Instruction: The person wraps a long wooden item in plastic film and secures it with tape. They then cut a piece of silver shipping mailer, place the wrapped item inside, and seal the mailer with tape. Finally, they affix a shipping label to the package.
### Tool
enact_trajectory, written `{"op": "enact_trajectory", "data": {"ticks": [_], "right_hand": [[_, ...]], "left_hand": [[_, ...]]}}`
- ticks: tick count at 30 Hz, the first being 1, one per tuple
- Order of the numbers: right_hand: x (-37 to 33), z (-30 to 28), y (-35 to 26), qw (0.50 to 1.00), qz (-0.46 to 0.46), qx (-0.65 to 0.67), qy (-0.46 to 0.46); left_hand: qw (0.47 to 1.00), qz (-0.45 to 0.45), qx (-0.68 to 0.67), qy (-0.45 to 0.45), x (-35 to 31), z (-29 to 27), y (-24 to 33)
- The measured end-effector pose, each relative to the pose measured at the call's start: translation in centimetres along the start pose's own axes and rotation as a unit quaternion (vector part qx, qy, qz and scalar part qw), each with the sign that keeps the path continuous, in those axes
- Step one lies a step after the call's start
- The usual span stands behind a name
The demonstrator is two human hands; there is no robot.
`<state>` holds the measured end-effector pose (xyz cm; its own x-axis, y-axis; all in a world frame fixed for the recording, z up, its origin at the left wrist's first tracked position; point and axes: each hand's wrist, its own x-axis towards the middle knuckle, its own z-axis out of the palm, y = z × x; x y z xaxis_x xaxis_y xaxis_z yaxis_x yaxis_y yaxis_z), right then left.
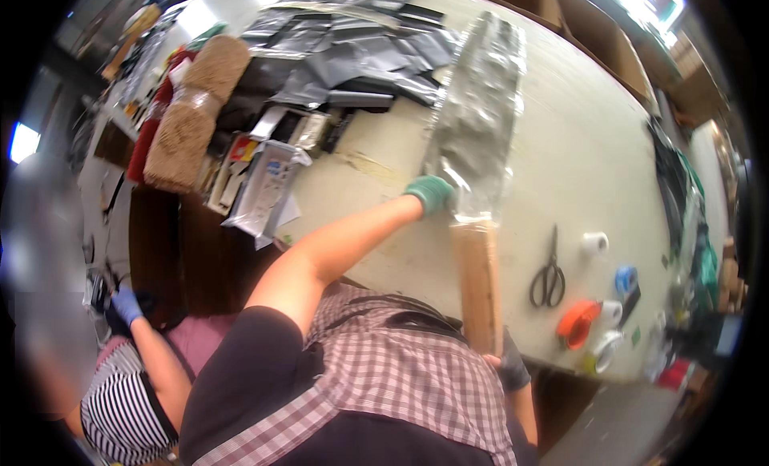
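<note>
A long silvery plastic sleeve [479, 105] lies lengthwise on the table, with a clear, crinkled end toward me. My left hand [432, 194], in a green glove, is closed at the left edge of that near end. A long, flat tan board [478, 286], wood or cardboard, runs from the sleeve's near end back to my body; its edges are blurred. Its far end meets or enters the sleeve; which, I cannot tell. My right hand [509, 370], in a dark glove with bare fingertips, grips the board's near end and is partly hidden.
Right of the board lie black scissors [548, 278], a white roll [594, 242], blue tape [626, 278] and orange tape [578, 325]. Silver-grey bags [352, 57] pile up at the far left. Nearer are a rolled beige rug [196, 113] and a tray [268, 185]. A co-worker's blue-gloved hand [126, 305] is at left.
</note>
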<state>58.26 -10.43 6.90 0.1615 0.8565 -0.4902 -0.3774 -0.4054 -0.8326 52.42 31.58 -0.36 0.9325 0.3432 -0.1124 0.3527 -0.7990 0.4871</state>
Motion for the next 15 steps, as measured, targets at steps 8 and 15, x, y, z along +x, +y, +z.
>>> {"op": "enact_trajectory", "data": {"ticks": [8,15], "right_hand": [[-0.7,0.1,-0.9,0.998,0.005,-0.021,-0.063],[-0.1,1.2,-1.9,0.994,-0.001,-0.11,0.005]], "left_hand": [[0.991,0.009,-0.042,-0.13,0.1,-1.7,1.3],[0.989,0.139,-0.036,-0.028,-1.7,0.8,0.8]]}}
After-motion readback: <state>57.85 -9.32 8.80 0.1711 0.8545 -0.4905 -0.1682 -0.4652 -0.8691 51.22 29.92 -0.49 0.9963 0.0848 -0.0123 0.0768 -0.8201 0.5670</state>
